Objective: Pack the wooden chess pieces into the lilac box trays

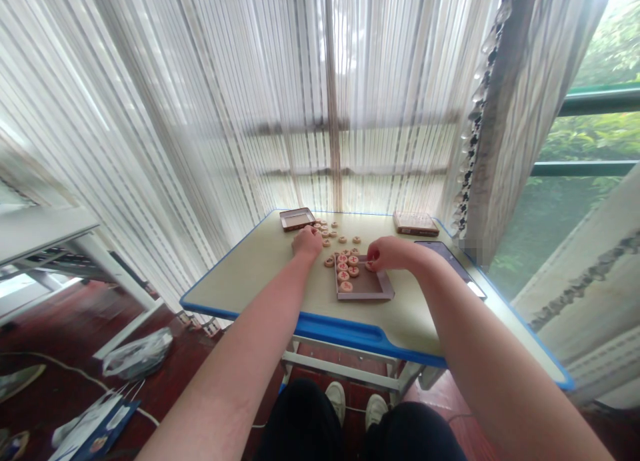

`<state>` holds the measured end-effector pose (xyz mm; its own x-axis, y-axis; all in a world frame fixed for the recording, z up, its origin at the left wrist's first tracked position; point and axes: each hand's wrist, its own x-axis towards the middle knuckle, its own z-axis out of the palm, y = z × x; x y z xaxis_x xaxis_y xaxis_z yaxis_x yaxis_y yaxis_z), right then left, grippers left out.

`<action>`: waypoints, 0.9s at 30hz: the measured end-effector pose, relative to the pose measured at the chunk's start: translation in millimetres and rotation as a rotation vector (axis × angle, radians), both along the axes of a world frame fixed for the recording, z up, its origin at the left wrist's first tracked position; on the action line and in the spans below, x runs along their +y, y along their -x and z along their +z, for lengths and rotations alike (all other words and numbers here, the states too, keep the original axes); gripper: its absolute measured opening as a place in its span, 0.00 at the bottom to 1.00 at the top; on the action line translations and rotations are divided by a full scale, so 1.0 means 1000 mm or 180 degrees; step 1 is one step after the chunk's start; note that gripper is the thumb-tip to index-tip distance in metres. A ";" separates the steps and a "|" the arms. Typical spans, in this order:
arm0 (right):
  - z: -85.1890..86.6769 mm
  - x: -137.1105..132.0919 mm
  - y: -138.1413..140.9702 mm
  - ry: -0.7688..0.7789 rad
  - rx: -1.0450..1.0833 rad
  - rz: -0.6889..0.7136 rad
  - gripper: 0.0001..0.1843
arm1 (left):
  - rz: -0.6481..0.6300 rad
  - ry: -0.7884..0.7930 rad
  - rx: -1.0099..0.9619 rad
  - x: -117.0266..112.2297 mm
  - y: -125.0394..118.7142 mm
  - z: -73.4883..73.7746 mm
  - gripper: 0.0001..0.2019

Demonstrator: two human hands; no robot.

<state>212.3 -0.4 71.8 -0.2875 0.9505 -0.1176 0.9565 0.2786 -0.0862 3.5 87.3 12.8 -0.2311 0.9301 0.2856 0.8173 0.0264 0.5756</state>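
My right hand is over the right side of a shallow open box, its fingers pinching a round xiangqi piece with a red character. Inside the box, several more wooden pieces lie in columns along the left side. My left hand rests by the loose pieces further back, fingers curled and closed. What it holds, if anything, is hidden. Scattered loose pieces lie on the table between the hands and beyond the box.
An open box lid lies at the back left of the blue-edged table. At the back right sits a flat box. A dark phone or tablet is under my right forearm. Curtains hang behind the table.
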 end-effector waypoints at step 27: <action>0.003 -0.009 0.008 0.0169 -0.0147 -0.0002 0.16 | -0.0042 -0.0134 0.0518 0.002 0.001 -0.008 0.14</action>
